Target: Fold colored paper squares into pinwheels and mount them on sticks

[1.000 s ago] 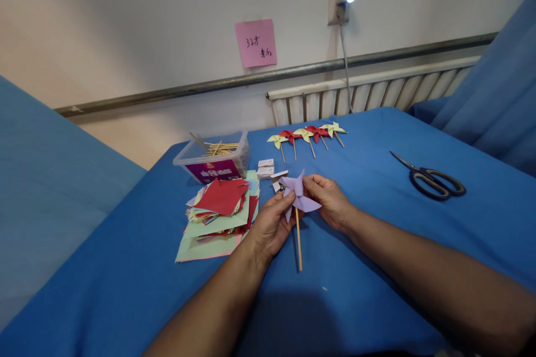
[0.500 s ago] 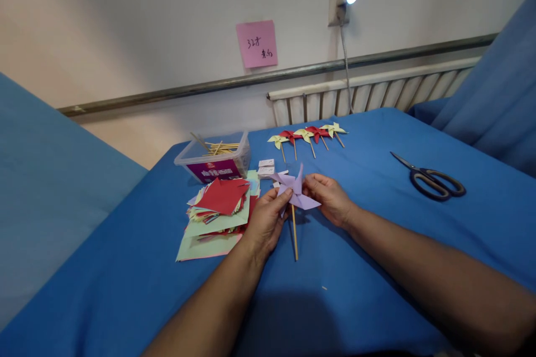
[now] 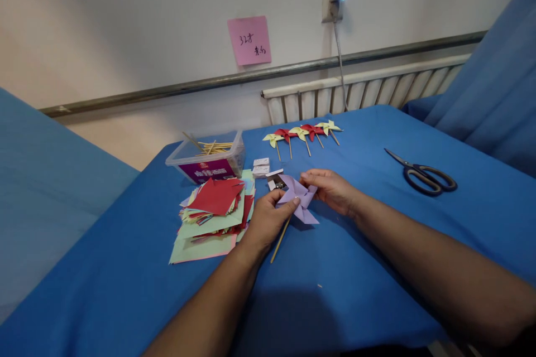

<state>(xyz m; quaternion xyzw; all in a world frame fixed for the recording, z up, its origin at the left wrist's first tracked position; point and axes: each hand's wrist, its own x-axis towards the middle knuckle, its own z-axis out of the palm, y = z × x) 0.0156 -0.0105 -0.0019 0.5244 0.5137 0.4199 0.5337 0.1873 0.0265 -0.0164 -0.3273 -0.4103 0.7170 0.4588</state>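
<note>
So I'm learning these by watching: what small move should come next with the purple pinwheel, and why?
Probably lay the purple pinwheel beside the finished row of pinwheels. The left hand and right hand hold it with blades folded and stick attached, so it looks complete.

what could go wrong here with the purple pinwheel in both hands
The purple pinwheel is pinched between the left hand and right hand, so its thin paper blades could crease or tear. Its wooden stick slants down toward the blue cloth and might catch on it. The paper stack lies right beside the left hand and could be nudged apart.
</note>
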